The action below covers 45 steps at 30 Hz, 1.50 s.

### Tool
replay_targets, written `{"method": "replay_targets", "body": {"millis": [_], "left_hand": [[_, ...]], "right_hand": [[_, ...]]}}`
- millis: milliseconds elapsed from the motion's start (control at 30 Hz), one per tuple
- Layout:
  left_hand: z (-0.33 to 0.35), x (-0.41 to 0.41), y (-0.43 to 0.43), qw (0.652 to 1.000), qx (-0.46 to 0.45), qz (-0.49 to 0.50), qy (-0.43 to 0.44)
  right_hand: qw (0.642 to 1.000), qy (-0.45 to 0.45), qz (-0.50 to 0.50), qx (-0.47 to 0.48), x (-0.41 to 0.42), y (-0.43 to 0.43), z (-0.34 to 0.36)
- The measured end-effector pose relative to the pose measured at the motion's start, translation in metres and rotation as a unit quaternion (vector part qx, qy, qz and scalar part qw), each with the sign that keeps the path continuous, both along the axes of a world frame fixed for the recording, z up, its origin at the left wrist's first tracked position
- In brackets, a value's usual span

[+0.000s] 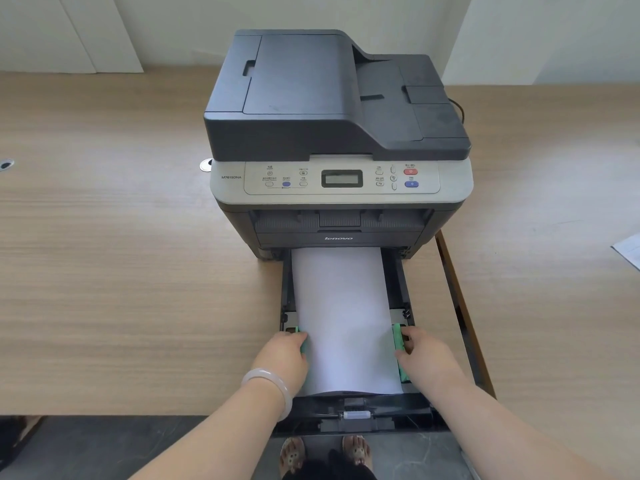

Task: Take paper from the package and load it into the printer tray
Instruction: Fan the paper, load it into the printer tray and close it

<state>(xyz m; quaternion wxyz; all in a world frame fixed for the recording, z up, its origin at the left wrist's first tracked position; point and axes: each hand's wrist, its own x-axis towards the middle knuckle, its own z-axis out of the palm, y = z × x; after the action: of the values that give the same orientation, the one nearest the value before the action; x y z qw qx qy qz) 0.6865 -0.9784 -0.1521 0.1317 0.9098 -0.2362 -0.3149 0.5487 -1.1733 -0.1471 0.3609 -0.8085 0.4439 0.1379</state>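
Note:
A dark grey printer [337, 109] stands on a wooden table. Its black paper tray [398, 282] is pulled out toward me past the table's front edge. A white stack of paper [344, 317] lies flat in the tray. My left hand [282, 355] grips the green guide [302, 341] at the paper's left edge. My right hand [427, 355] pinches the green guide [399, 337] at the paper's right edge. No paper package is in view.
The wooden table [121, 271] spreads left and right of the printer, with a gap [460, 313] beside the tray on the right. A sheet's corner [628, 251] shows at the far right edge. Two cable holes sit at left. My feet are below on the dark floor.

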Motion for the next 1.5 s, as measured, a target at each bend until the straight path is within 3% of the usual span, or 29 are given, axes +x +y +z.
{"method": "replay_targets", "body": {"millis": [167,300,433,533,667,1000,1333,1500], "left_hand": [[-0.004,0.003,-0.004,0.997,0.04,-0.045,-0.046],[-0.002,-0.003,-0.002,0.995,-0.014,-0.024,-0.092],[0.0,-0.009,-0.011,0.98,-0.048,-0.1,-0.166],[-0.008,-0.013,-0.019,0.969,-0.01,-0.167,-0.183],[-0.027,-0.015,-0.018,0.958,0.05,-0.22,-0.177],[-0.043,-0.016,-0.015,0.93,0.126,-0.281,-0.199],[-0.043,-0.015,-0.008,0.943,0.05,-0.264,-0.194],[-0.036,-0.005,0.003,0.953,-0.018,-0.22,-0.207]], "right_hand": [[1.0,0.007,0.013,-0.021,-0.001,0.0,-0.004],[0.995,-0.048,0.03,-0.084,-0.004,0.005,0.002],[0.96,-0.096,0.166,-0.203,0.003,0.022,0.003],[0.933,-0.049,0.284,-0.215,0.011,0.035,-0.005],[0.91,0.023,0.345,-0.23,0.006,0.039,-0.023],[0.892,0.094,0.372,-0.24,0.005,0.037,-0.029],[0.91,0.087,0.341,-0.218,0.003,0.036,-0.029],[0.926,0.008,0.308,-0.217,0.002,0.03,-0.024]]}}
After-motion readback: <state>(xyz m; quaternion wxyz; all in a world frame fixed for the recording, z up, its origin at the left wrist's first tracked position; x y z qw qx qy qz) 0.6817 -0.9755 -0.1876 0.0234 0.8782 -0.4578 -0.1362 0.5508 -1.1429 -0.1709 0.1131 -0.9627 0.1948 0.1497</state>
